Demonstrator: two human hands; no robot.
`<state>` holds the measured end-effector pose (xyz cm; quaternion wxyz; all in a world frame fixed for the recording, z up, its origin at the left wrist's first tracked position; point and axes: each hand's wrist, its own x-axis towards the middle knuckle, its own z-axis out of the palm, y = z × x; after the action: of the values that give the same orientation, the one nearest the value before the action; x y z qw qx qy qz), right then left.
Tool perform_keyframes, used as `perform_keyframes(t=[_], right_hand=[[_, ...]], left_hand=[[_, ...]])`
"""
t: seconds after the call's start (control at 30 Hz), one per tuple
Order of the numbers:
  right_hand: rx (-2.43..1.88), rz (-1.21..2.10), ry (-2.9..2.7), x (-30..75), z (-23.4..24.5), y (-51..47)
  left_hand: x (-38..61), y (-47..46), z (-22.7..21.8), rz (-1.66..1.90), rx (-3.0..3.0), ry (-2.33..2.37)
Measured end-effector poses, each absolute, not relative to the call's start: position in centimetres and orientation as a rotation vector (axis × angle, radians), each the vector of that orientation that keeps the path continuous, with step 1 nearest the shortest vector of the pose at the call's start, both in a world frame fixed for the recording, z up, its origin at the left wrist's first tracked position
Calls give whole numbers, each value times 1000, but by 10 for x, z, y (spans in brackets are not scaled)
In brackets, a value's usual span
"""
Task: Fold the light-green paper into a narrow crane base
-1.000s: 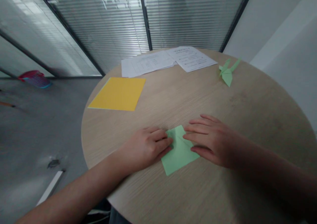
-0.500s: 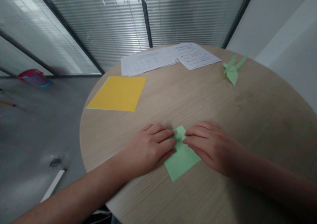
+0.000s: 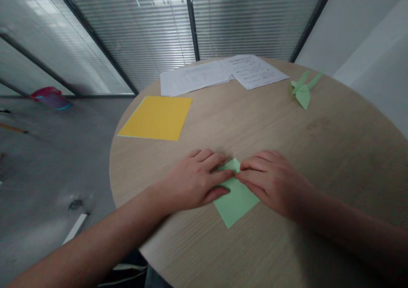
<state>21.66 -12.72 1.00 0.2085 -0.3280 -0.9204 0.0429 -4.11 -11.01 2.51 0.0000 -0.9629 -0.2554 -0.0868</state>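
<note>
A folded square of light green origami paper [image 3: 237, 203] lies on the table between my hands, one corner pointing toward me. My left hand [image 3: 199, 179] rests over its left side, index finger stretched out to the middle and thumb apart from it. From the right, my right hand [image 3: 270, 179] has its fingers pressed together at the paper's upper right edge, the fingertips meeting near my left index finger. Part of the paper's left and right corners is hidden under my hands. Farther off at the right stands a green paper crane [image 3: 302, 93].
A yellow sheet of paper [image 3: 156, 118] lies at the table's left edge. Printed white sheets [image 3: 197, 77] overlap at the back of the round wooden table [image 3: 204, 254]. A pink and blue basket [image 3: 52, 98] stands on the floor at the left, by the glass wall with blinds.
My left index finger has reached further right across the paper, apart from the thumb. My right hand stays at the paper's right edge. The whole view has shifted slightly.
</note>
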Motion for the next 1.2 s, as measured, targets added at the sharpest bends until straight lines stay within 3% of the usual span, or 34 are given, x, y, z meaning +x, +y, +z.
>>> perform_keyframes(t=[0.37,0.9,1.2], right_hand=[[-924,56,-2601,216,14,-130],[-992,133,-2611,214,11,-132],[-1233,210,-2455,229,8,-122]], left_hand=[[-41,-119,27,-209,-2829,-767],[-40,-129,26,-299,-2860,-1280],[-23,-126,26,-387,-2890,-1538]])
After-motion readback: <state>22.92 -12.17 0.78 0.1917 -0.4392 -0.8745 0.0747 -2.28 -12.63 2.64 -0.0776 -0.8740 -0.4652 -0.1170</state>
